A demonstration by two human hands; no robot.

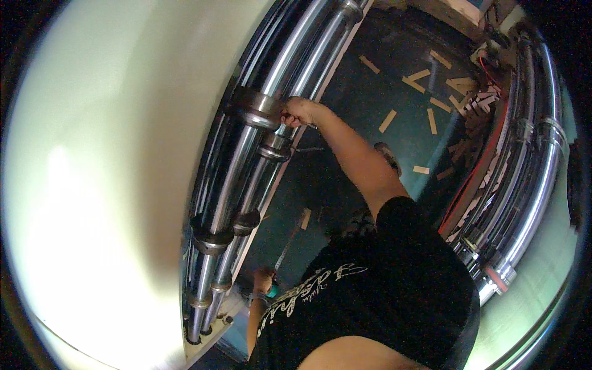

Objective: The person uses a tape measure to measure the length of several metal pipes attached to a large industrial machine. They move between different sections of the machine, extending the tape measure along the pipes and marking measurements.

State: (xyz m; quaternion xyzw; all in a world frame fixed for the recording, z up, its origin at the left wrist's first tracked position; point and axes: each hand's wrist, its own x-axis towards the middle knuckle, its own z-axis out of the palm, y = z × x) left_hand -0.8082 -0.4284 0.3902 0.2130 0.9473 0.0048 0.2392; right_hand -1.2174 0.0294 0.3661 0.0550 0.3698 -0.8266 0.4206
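Note:
Neither of my hands shows. A band of bare skin crosses the lower edge; I cannot tell whether it is my arm or part of the co-worker. In front of me a co-worker in a black printed T-shirt bends over. One hand of theirs has its fingers curled at the shiny metal rods, beside a thick dark collar. Their other hand, lower left, holds a teal tape measure. Its pale blade is drawn out over the dark floor.
A large cream panel fills the left side. Several pale strips lie scattered on the dark green floor. More metal rods, a red cable and heaped scraps are on the right.

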